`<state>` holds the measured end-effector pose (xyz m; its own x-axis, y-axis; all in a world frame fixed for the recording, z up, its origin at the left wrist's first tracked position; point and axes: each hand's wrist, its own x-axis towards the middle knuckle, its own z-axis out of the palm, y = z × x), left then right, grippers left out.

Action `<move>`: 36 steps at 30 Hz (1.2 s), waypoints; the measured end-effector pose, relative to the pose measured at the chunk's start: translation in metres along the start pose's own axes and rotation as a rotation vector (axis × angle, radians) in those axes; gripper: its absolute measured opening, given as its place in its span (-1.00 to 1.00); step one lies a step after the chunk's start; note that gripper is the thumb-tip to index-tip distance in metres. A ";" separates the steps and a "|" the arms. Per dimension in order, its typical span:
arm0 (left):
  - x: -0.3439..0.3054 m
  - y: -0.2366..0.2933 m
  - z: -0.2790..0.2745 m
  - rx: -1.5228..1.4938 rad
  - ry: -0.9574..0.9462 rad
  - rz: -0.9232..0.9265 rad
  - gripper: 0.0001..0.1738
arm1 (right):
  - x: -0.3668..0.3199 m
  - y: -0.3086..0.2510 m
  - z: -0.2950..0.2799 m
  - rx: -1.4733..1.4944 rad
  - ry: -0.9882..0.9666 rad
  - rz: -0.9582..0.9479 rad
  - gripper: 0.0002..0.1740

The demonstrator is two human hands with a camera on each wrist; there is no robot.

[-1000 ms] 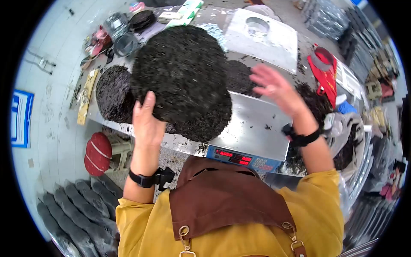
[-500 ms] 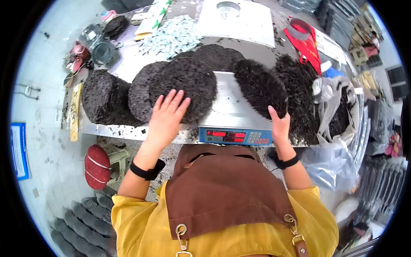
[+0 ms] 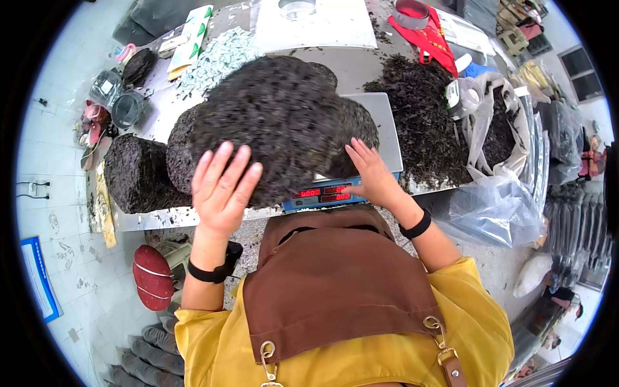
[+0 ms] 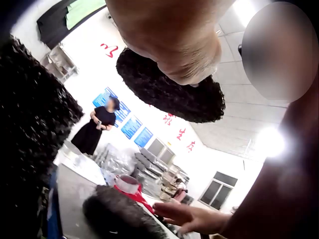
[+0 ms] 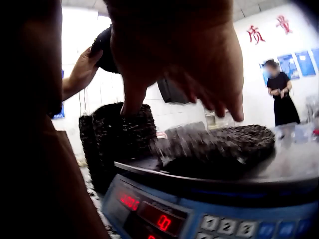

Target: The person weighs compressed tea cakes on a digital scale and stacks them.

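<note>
My left hand (image 3: pixel 219 193) grips a large, round, dark cake of dried seaweed-like flakes (image 3: pixel 271 122) by its near edge, fingers spread over its face. In the left wrist view this cake (image 4: pixel 169 94) is up in the air below the palm. My right hand (image 3: pixel 374 174), fingers loosely extended and holding nothing, is at the near side of a second dark cake (image 3: pixel 362 122). That one lies on the steel pan of a blue digital scale (image 3: pixel 390 135), as the right wrist view shows from the side. The raised cake hides part of the scale.
More dark cakes (image 3: pixel 138 174) stand at the table's left. Loose dark flakes (image 3: pixel 422 109) are heaped right of the scale, beside an open plastic bag (image 3: pixel 477 142). Small pale packets (image 3: pixel 216 64), a white board (image 3: pixel 316 29) and a ring on red cloth (image 3: pixel 425 32) lie farther back.
My right hand has let go of the cake it held on edge, which now lies on the scale. My left hand has gone from resting on a cake to holding one raised.
</note>
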<state>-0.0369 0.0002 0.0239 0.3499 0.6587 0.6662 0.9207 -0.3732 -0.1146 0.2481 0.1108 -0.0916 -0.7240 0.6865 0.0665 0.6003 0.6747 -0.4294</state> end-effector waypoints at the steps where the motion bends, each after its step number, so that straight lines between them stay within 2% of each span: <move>1: 0.005 0.004 0.005 -0.188 0.025 -0.102 -0.71 | 0.002 -0.002 -0.005 0.281 -0.047 0.064 0.00; 2: 0.009 0.011 0.012 -0.382 0.053 -0.208 -0.71 | 0.007 -0.003 -0.015 0.278 -0.049 0.063 0.00; 3: 0.010 0.023 0.020 -0.674 0.051 -0.467 -0.70 | 0.012 -0.007 -0.026 0.747 0.083 0.108 0.00; 4: 0.012 0.034 0.014 -0.874 -0.103 -0.860 -0.67 | 0.017 -0.010 -0.033 1.217 0.231 0.158 0.01; 5: 0.006 0.039 0.032 -1.292 0.017 -1.074 -0.62 | 0.020 -0.012 -0.036 1.423 0.293 0.386 -0.07; 6: 0.003 0.041 0.052 -1.711 0.156 -1.276 -0.57 | 0.026 -0.008 -0.047 1.623 0.201 0.314 -0.20; 7: 0.011 0.042 0.058 -1.776 0.148 -1.469 -0.45 | 0.031 -0.008 -0.052 1.619 0.239 0.364 -0.24; 8: 0.013 0.038 0.063 -1.782 0.147 -1.471 -0.45 | 0.037 -0.007 -0.055 1.611 0.271 0.413 -0.29; 10: 0.005 0.023 0.069 -1.425 0.116 -1.096 -0.30 | 0.046 0.020 -0.043 1.518 0.263 0.447 -0.27; 12: 0.000 -0.006 0.051 -0.413 -0.101 -0.608 -0.04 | 0.049 0.048 -0.019 1.436 0.255 0.484 -0.24; 13: 0.005 -0.010 0.037 -0.038 -0.233 -0.543 0.14 | 0.047 0.064 -0.007 1.020 0.316 0.541 -0.22; 14: 0.000 -0.016 0.033 0.209 -0.411 -0.530 0.14 | 0.043 0.076 0.000 0.598 0.359 0.572 -0.19; 16: -0.028 -0.029 0.035 0.215 -0.763 -0.660 0.05 | 0.029 0.097 -0.001 0.566 0.508 0.520 -0.17; 18: -0.049 -0.041 0.041 0.216 -0.649 -0.589 -0.07 | 0.012 0.097 -0.019 0.590 0.460 0.588 -0.25; 19: -0.046 -0.045 0.036 0.159 -0.661 -0.584 -0.17 | 0.005 0.105 -0.018 0.639 0.443 0.571 -0.28; 22: -0.035 -0.052 0.027 0.087 -0.701 -0.562 -0.16 | -0.008 0.111 -0.025 0.673 0.366 0.515 -0.37; 23: -0.038 -0.058 0.028 0.043 -0.637 -0.527 -0.18 | -0.008 0.107 -0.030 0.694 0.338 0.525 -0.38; 27: -0.036 -0.067 0.018 -0.069 -0.652 -0.562 -0.40 | -0.001 0.096 -0.045 0.752 0.274 0.471 -0.37; 30: -0.038 -0.068 0.019 -0.079 -0.657 -0.566 -0.42 | 0.008 0.091 -0.053 0.743 0.257 0.398 -0.37; 32: -0.034 -0.067 0.018 -0.069 -0.660 -0.574 -0.42 | 0.015 0.091 -0.060 0.787 0.253 0.413 -0.37; 34: -0.029 -0.062 0.016 -0.060 -0.664 -0.582 -0.42 | 0.024 0.095 -0.071 0.760 0.311 0.390 -0.38; 36: -0.016 -0.042 0.016 0.186 -0.535 -0.394 -0.41 | 0.030 0.097 -0.083 0.823 0.339 0.408 -0.38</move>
<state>-0.0788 0.0153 0.0063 -0.0238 0.9719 0.2343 0.9943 0.0473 -0.0953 0.3122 0.2192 -0.0568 -0.3002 0.9535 -0.0260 0.2650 0.0572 -0.9625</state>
